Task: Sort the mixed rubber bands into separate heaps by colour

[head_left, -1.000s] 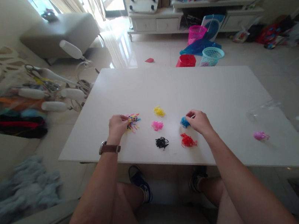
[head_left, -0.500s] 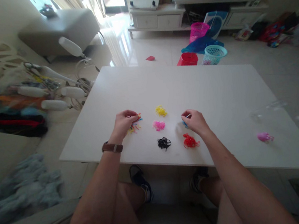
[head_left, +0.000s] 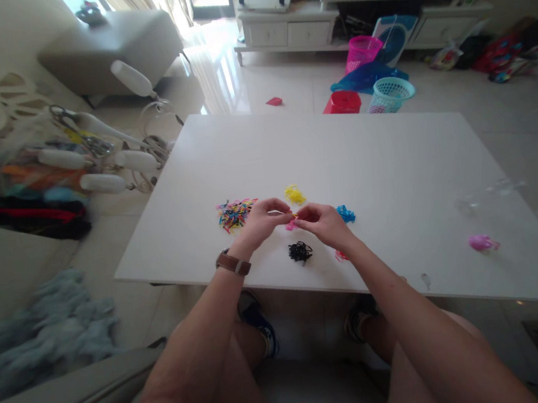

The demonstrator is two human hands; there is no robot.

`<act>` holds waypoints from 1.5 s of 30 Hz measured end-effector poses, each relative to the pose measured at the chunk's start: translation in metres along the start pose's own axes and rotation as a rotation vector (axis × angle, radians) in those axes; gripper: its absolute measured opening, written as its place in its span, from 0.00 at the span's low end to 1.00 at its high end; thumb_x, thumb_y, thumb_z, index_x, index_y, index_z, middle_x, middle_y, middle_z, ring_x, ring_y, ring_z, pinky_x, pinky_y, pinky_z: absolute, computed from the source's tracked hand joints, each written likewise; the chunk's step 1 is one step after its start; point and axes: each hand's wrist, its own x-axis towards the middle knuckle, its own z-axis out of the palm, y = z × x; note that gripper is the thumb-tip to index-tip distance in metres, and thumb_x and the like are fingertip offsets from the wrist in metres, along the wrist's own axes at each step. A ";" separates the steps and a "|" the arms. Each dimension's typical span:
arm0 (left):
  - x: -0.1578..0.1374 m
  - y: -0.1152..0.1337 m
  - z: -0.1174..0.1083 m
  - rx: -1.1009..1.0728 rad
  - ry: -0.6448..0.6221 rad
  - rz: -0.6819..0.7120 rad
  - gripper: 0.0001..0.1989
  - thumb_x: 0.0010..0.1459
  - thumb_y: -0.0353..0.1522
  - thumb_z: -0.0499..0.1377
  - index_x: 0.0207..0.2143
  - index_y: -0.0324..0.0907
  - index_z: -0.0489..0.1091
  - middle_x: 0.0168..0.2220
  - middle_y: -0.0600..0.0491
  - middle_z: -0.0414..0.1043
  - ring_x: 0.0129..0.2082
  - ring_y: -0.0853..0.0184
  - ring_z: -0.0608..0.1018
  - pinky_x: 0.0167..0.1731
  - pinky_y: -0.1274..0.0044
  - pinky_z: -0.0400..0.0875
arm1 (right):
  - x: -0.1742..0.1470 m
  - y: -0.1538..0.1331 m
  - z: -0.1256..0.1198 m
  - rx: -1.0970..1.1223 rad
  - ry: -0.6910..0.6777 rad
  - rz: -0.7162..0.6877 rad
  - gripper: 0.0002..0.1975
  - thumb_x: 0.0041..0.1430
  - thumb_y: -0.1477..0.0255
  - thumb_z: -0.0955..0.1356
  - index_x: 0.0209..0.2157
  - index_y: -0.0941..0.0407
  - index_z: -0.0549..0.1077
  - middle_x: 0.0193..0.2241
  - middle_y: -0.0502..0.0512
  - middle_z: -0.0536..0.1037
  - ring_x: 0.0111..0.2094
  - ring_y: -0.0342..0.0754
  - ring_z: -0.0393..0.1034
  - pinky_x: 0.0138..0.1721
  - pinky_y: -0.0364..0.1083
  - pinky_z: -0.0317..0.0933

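Note:
My left hand (head_left: 268, 220) and my right hand (head_left: 321, 222) meet fingertip to fingertip above the pink rubber bands (head_left: 291, 226), partly covering them. Both are pinched closed around small yellow-orange rubber bands (head_left: 294, 216). Left of my left hand lies a mixed-colour pile of rubber bands (head_left: 234, 215). Yellow rubber bands (head_left: 294, 193) sit just beyond the fingertips, and black rubber bands (head_left: 300, 252) lie nearer to me. Right of my right hand are blue rubber bands (head_left: 346, 213). My right wrist hides most of the red rubber bands (head_left: 340, 255).
The piles lie on a white table (head_left: 367, 153). A pink-purple bundle (head_left: 482, 242) rests toward its right end, near some clear plastic (head_left: 469, 204). Beyond the far edge stand a red stool (head_left: 342, 103) and a light-blue basket (head_left: 390, 94). A white lamp-like fixture (head_left: 134, 159) stands at left.
My left hand has moved right from the mixed pile, and my right hand has come left from the blue pile. They now meet over the pink bands. The blue and mixed piles are uncovered.

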 end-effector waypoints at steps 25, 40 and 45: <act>0.005 -0.005 0.010 -0.108 0.050 -0.098 0.13 0.49 0.34 0.71 0.32 0.36 0.74 0.29 0.48 0.78 0.31 0.66 0.82 0.38 0.71 0.78 | -0.002 0.004 -0.061 -0.304 -0.093 0.263 0.05 0.48 0.72 0.72 0.29 0.57 0.79 0.29 0.54 0.82 0.32 0.47 0.75 0.34 0.43 0.66; 0.008 -0.003 0.011 -0.045 0.068 -0.091 0.14 0.49 0.38 0.71 0.31 0.36 0.75 0.28 0.48 0.78 0.30 0.66 0.81 0.38 0.71 0.78 | -0.021 0.030 -0.103 -0.595 -0.539 0.570 0.03 0.41 0.78 0.72 0.21 0.57 0.79 0.20 0.51 0.77 0.26 0.47 0.72 0.27 0.42 0.60; 0.007 0.001 0.012 -0.031 0.110 -0.095 0.13 0.48 0.37 0.70 0.31 0.36 0.76 0.28 0.47 0.78 0.29 0.66 0.80 0.38 0.71 0.77 | -0.018 0.020 -0.099 -0.733 -0.367 0.520 0.03 0.45 0.75 0.72 0.27 0.56 0.79 0.25 0.53 0.80 0.29 0.47 0.73 0.28 0.42 0.60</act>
